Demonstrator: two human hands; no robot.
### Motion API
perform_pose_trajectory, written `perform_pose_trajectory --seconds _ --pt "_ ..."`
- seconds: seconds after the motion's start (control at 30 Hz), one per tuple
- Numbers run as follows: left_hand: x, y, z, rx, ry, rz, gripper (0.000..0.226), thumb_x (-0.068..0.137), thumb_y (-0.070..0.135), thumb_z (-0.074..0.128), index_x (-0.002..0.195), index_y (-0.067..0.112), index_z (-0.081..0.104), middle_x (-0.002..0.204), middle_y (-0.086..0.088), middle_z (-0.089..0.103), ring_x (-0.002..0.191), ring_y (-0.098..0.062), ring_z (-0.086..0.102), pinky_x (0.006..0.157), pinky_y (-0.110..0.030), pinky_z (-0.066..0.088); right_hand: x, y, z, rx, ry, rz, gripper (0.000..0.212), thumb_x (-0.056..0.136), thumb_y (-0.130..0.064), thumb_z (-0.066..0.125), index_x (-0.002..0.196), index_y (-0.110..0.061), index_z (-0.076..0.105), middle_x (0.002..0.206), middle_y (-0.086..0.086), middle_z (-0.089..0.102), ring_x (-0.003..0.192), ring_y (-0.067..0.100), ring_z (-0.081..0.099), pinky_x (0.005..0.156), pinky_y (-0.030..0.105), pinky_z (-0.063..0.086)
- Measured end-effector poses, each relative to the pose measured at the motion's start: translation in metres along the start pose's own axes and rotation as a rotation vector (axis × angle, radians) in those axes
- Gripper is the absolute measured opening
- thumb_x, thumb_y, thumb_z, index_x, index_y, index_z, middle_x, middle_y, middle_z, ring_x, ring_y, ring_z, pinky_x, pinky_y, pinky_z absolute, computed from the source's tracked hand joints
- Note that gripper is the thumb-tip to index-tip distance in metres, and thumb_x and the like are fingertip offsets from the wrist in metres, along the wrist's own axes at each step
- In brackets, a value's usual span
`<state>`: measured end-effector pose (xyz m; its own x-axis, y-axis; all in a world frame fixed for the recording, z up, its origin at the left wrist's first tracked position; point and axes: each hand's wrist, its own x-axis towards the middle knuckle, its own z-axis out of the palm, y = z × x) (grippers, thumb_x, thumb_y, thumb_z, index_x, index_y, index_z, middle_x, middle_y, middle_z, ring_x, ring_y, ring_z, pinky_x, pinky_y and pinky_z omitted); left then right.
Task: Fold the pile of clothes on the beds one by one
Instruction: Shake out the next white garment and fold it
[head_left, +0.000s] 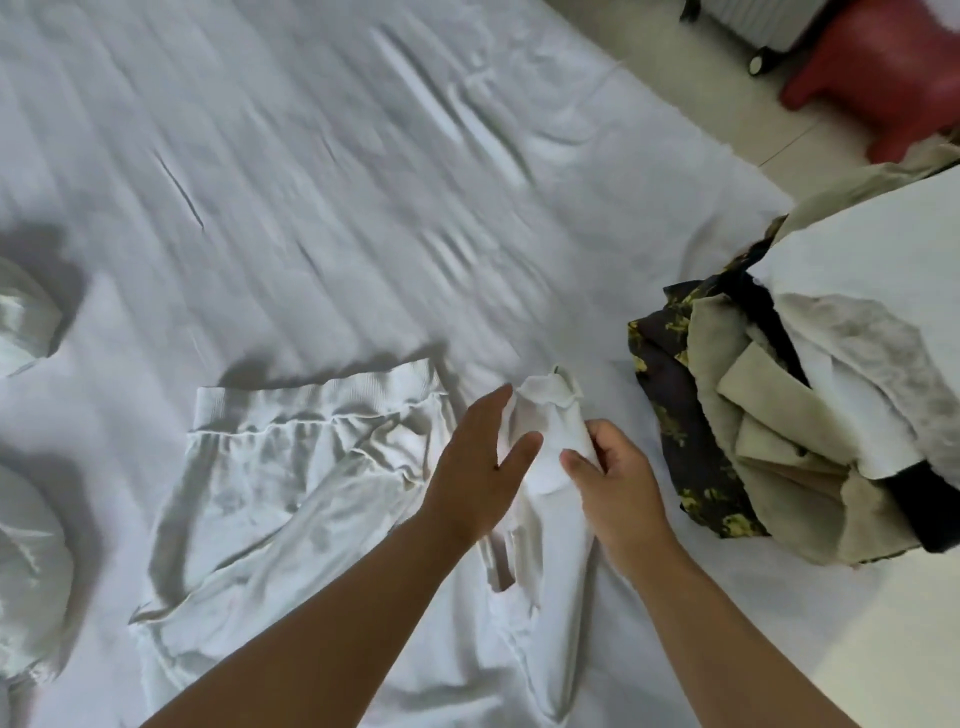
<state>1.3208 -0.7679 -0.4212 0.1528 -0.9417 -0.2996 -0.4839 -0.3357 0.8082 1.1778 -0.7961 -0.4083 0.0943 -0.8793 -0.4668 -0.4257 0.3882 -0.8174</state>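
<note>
Both forearms reach over the bed (311, 156). White garment (291, 483) lies spread on the sheet, one bunched end raised between the hands. Right hand (615, 480) pinches that end with curled fingers; left hand (478, 462) rests against it, fingers straight. Beside the garment, past the right hand, sits the clothes pile (769, 431).

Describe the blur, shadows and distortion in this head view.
Head view: motion blur smears the bed sheet and red stool; the white garment and pillows cast soft shadows up and to the right; the left hand and right hand look sharper; wide-angle bending shows at the edges.
</note>
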Motion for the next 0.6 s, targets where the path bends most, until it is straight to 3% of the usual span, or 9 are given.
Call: perform_pose_trajectory --seconds 0.1,0.17,0.2,0.23,0.3,0.37,0.43,0.53,0.6 --pt "0.007 0.021 -0.012 -0.355 -0.025 -0.11 0.054 0.086 0.03 0.067 0.131 0.046 0.04 0.109 0.021 0.057 0.099 0.002 0.056 0.083 -0.011 0.041 -0.013 -0.006 -0.005 0.063 -0.091 -0.013 0.016 0.091 -0.008 0.057 0.087 -0.022 0.062 0.076 -0.009 0.064 0.073 0.01 0.059 0.063 0.012 0.047" --pt "0.005 0.03 -0.02 -0.313 -0.011 -0.031 0.041 0.085 0.018 0.066 0.11 0.048 0.053 0.08 0.016 0.06 0.072 -0.003 0.057 0.068 -0.018 0.047 -0.018 -0.013 -0.01 0.143 -0.157 0.016 0.014 0.087 -0.013 0.062 0.093 -0.026 0.062 0.085 -0.008 0.067 0.083 0.014 0.063 0.071 0.018 0.053" --pt "0.002 0.034 -0.024 -0.272 0.012 0.005 0.036 0.083 0.016 0.063 0.1 0.047 0.057 0.077 0.015 0.061 0.068 -0.005 0.056 0.065 -0.021 0.048 -0.02 -0.017 -0.012 0.252 -0.181 0.042 0.019 0.083 -0.019 0.065 0.098 -0.029 0.061 0.094 -0.005 0.068 0.09 0.016 0.064 0.079 0.024 0.055" --pt "-0.002 0.039 -0.028 -0.255 0.029 0.033 0.032 0.081 0.014 0.06 0.092 0.044 0.058 0.077 0.015 0.061 0.066 -0.006 0.056 0.063 -0.022 0.047 -0.022 -0.022 -0.015 0.375 -0.179 0.064 0.03 0.078 -0.028 0.067 0.106 -0.032 0.059 0.103 -0.001 0.067 0.096 0.016 0.064 0.086 0.03 0.054" --pt "-0.01 0.044 -0.032 -0.219 0.063 0.11 0.034 0.079 0.004 0.053 0.081 0.038 0.057 0.079 0.018 0.061 0.064 -0.006 0.053 0.06 -0.018 0.042 -0.024 -0.033 -0.021 0.483 -0.136 0.03 0.04 0.077 -0.043 0.066 0.115 -0.045 0.054 0.109 -0.004 0.063 0.1 0.008 0.061 0.09 0.027 0.05" --pt "-0.02 0.049 -0.035 -0.159 0.098 0.169 0.037 0.082 -0.001 0.052 0.079 0.036 0.054 0.08 0.021 0.06 0.064 -0.005 0.052 0.062 -0.012 0.039 -0.029 -0.046 -0.026 0.374 -0.137 -0.086 0.033 0.087 -0.03 0.063 0.112 -0.051 0.057 0.107 -0.01 0.06 0.093 0.003 0.058 0.084 0.021 0.048" --pt "-0.029 0.052 -0.039 -0.159 0.12 0.179 0.037 0.083 -0.003 0.053 0.08 0.034 0.054 0.083 0.021 0.061 0.067 -0.006 0.054 0.063 -0.011 0.041 -0.036 -0.056 -0.029 0.226 -0.152 -0.212 0.036 0.086 -0.01 0.064 0.102 -0.043 0.067 0.102 -0.013 0.062 0.085 0.003 0.057 0.077 0.019 0.048" --pt "-0.044 0.052 -0.042 -0.303 0.113 0.094 0.031 0.085 0.003 0.056 0.086 0.034 0.061 0.085 0.013 0.065 0.071 -0.018 0.058 0.065 -0.024 0.049 -0.049 -0.066 -0.028 0.062 -0.113 -0.338 0.024 0.084 -0.003 0.067 0.084 -0.026 0.071 0.093 -0.01 0.064 0.081 0.007 0.061 0.07 0.017 0.049" --pt "-0.054 0.054 -0.045 -0.417 0.128 -0.01 0.03 0.086 0.003 0.059 0.087 0.033 0.063 0.084 0.007 0.067 0.077 -0.027 0.06 0.071 -0.037 0.053 -0.059 -0.068 -0.023 0.034 -0.112 -0.347 0.026 0.084 -0.002 0.065 0.09 -0.027 0.07 0.098 -0.01 0.063 0.085 0.005 0.062 0.072 0.02 0.052"
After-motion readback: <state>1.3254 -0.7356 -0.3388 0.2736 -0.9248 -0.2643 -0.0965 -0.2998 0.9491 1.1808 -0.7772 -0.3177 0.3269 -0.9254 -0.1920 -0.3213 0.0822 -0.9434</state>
